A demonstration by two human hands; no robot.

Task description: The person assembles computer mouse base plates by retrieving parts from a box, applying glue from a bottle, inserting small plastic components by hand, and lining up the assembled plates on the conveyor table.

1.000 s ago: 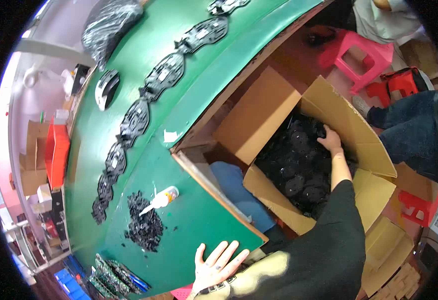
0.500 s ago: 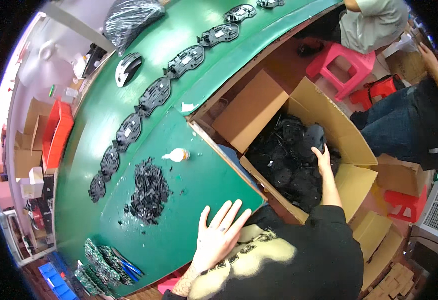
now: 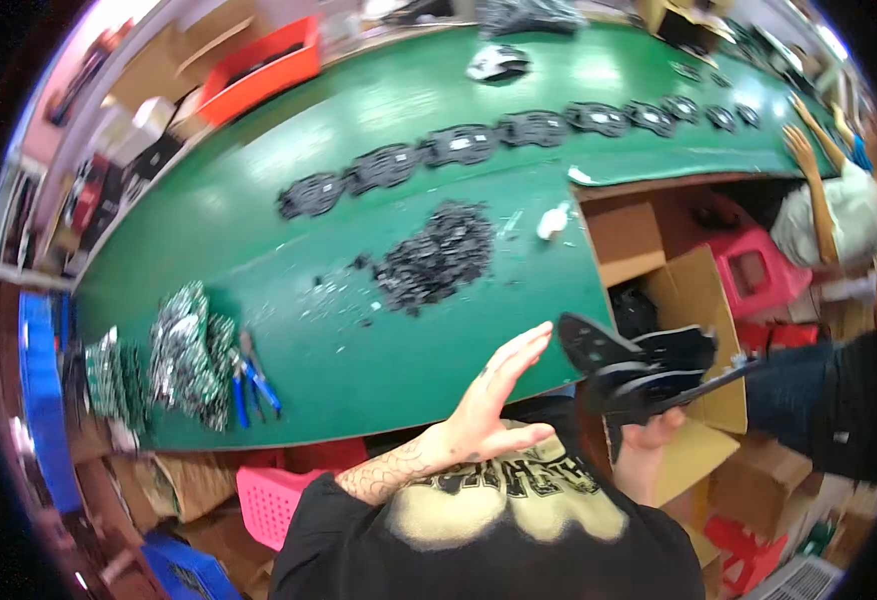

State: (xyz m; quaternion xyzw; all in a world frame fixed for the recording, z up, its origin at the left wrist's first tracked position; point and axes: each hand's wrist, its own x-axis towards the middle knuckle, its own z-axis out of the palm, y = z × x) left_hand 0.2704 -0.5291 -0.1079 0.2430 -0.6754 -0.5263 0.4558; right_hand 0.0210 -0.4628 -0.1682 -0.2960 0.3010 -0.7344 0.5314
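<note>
Several curved black plastic shells [image 3: 638,370] are gripped in a loose bunch by my right hand [image 3: 648,440], above the table's near right corner and in front of the open cardboard box [image 3: 703,290]. More black parts show inside that box, partly hidden by the shells. My left hand [image 3: 493,410] is open, fingers stretched toward the shells, over the table's near edge and holding nothing. Beyond it, a heap of small black plastic pieces [image 3: 443,255] lies on the green table [image 3: 328,330]. A row of black plastic base plates [image 3: 458,145] runs across the table behind the heap.
Green circuit boards [image 3: 188,350] are bunched at the table's left, beside blue-handled pliers [image 3: 255,385]. A small white bottle [image 3: 552,222] stands near the right edge. A red bin [image 3: 258,75] is at the back left. Another person [image 3: 828,215] is at the far right, by a pink stool [image 3: 753,270].
My right hand has come up out of the box with the black shells. My left hand has lifted from the table edge. The view has turned left, showing more of the table.
</note>
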